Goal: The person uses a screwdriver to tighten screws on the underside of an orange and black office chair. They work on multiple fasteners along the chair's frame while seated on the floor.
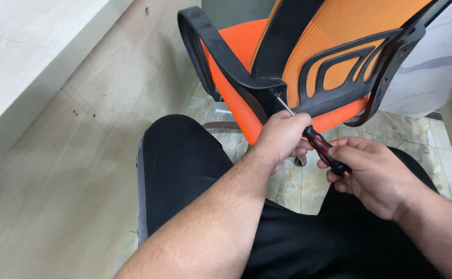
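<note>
Left hand (283,135): closed around the front of the screwdriver (323,148) handle, knuckles up, forearm reaching in from below.
Right hand (375,173): fingers pinching the handle's rear end.
Screwdriver: red-and-black handle, thin metal shaft slanting up-left; tip hidden in a recess of the chair (309,62) back's black frame, beside the armrest (205,46) joint.
Hidden: chair top cut off; any screw not visible.
Around: black-trousered knees, tiled floor (298,186).

Matt black plastic chair frame (246,77); orange woven mesh backrest (334,26); glossy stone-look floor tiles (288,186); bare metal screwdriver shaft (286,106).
</note>
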